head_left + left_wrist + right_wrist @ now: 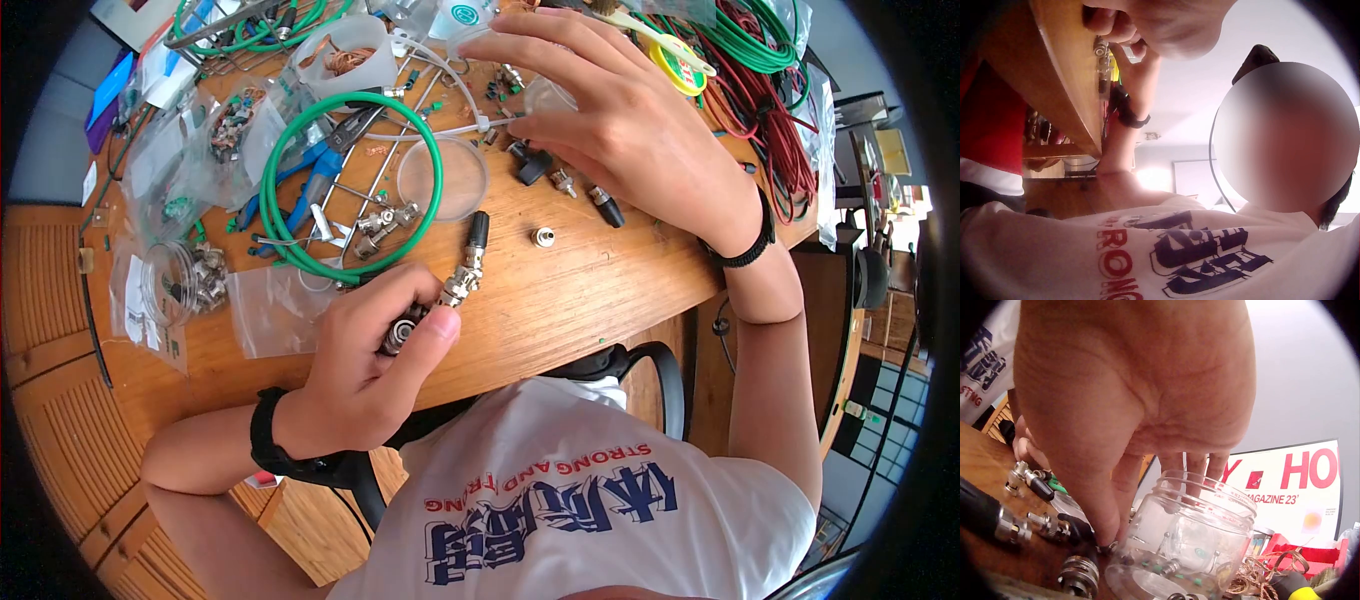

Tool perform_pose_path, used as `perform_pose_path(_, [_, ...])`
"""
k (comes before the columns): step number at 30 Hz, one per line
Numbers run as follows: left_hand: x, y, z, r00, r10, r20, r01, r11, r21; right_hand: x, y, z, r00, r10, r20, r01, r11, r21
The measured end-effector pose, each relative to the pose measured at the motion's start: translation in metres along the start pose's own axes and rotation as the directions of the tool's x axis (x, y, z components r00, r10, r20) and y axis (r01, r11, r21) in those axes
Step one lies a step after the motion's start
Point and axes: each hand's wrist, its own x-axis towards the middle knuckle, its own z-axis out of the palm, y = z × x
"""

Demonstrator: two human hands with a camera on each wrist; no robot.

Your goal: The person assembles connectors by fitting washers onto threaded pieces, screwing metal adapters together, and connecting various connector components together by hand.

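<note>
In the head view my left hand [365, 365] grips a silver metal connector assembly [462, 284] with a black end pointing up, between thumb and fingers. A second round connector [400, 335] shows inside the curled fingers. My right hand [640, 130] reaches over small parts at the back, its fingers extended and spread. Below its palm lie a black connector [530, 162] and a black-and-silver connector [606, 206]. A small silver connector [542, 237] stands apart. In the right wrist view the thumb tip is low beside a clear jar [1185, 531]; whether it touches a part is unclear.
A green cable loop [438, 180] lies over blue-handled pliers [318, 170] and a wire rack. Plastic bags [275, 315] and a tub of copper wire [345, 60] are at the left. Red cables [775, 140] and a yellow spool [680, 68] sit at the back right.
</note>
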Motion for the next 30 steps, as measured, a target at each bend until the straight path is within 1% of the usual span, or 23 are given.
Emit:
perform_pose_path(2, [0.0,0.0,0.0,1.0,0.003,-0.003,-0.003,1.0,-0.003,0.004,-0.006,-0.007,0.992,0.065,0.106,-0.062,0.998,-0.034])
perform_pose_path(3, [0.0,0.002,-0.001,1.0,0.001,-0.002,-0.001,1.0,-0.004,0.004,-0.006,-0.007,0.992,0.066,0.107,-0.063,0.998,-0.032])
perform_pose_path(5, [0.0,0.008,-0.005,0.991,-0.116,0.068,0.112,0.992,0.057,0.005,-0.005,-0.006,0.993,0.06,0.101,-0.057,0.998,-0.036])
perform_pose_path(6, [-0.001,0.006,-0.004,0.991,-0.118,0.069,0.115,0.992,0.054,0.005,-0.006,-0.006,0.993,0.06,0.104,-0.057,0.998,-0.033])
perform_pose_path(8, [0.0,0.0,-0.003,1.0,-0.007,0.015,0.007,1.0,0.022,0.004,-0.006,-0.005,0.995,0.05,0.081,-0.048,0.998,-0.033])
perform_pose_path(9, [0.0,0.0,-0.002,1.0,-0.008,0.015,0.007,1.0,0.021,0.005,-0.006,-0.005,0.995,0.051,0.081,-0.048,0.998,-0.033])
perform_pose_path(11, [0.0,0.001,-0.002,1.0,-0.003,0.009,0.003,1.0,0.016,0.006,-0.005,-0.006,0.989,0.097,0.113,-0.102,0.994,0.038])
perform_pose_path(15, [0.001,0.0,0.0,1.0,0.011,-0.006,-0.011,1.0,0.003,0.004,-0.007,0.0,0.979,0.114,0.168,-0.113,0.994,-0.013])
perform_pose_path(16, [0.001,0.0,0.002,1.0,0.014,-0.015,-0.014,1.0,-0.018,0.0,-0.006,0.011,0.997,0.076,-0.011,-0.077,0.994,-0.072])
perform_pose_path(17, [0.001,0.0,0.002,1.0,0.016,-0.025,-0.017,0.999,-0.038,-0.002,-0.005,0.017,0.982,0.025,-0.187,-0.051,0.99,-0.135])
perform_pose_path(18, [0.001,0.001,0.002,0.999,0.016,-0.028,-0.017,0.999,-0.038,-0.003,-0.006,0.016,0.982,0.023,-0.187,-0.049,0.99,-0.135])
perform_pose_path(20, [0.001,0.002,-0.001,1.0,-0.018,0.005,0.018,1.0,-0.001,-0.004,-0.009,0.014,0.99,0.104,-0.094,-0.113,0.99,-0.09])
perform_pose_path(21, [0.001,0.002,-0.001,1.0,-0.019,0.005,0.019,1.0,-0.002,-0.004,-0.008,0.014,0.99,0.104,-0.094,-0.113,0.99,-0.089])
perform_pose_path(23, [0.002,0.0,0.0,1.0,-0.005,0.001,0.005,1.0,-0.003,-0.005,-0.008,0.015,0.987,0.078,-0.142,-0.092,0.992,-0.092])
perform_pose_path(27, [0.001,0.003,0.0,1.0,-0.022,0.005,0.022,1.0,-0.022,-0.005,-0.009,0.014,0.988,0.075,-0.134,-0.09,0.989,-0.114])
perform_pose_path(30, [0.0,-0.001,0.001,1.0,-0.005,-0.012,0.005,1.0,-0.021,-0.005,-0.009,0.015,0.987,0.098,-0.128,-0.108,0.992,-0.072])
